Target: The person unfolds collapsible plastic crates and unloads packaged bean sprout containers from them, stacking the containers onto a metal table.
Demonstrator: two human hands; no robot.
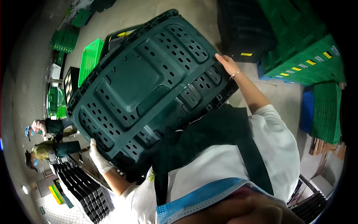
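Observation:
A large dark green plastic crate with slotted vent holes fills the middle of the head view, tilted close to my chest. My left hand, in a white glove, grips its lower left edge. At the upper right edge my right hand, bare with a bracelet at the wrist, is closed on the rim with the thumb on the near face. The fingers behind the crate are hidden. Whether it is one crate or several folded together, I cannot tell.
Tall stacks of green crates and a dark stack stand at the right. Blue and green baskets are below them. A bright green crate lies behind mine. Two people stand at the left near black trays.

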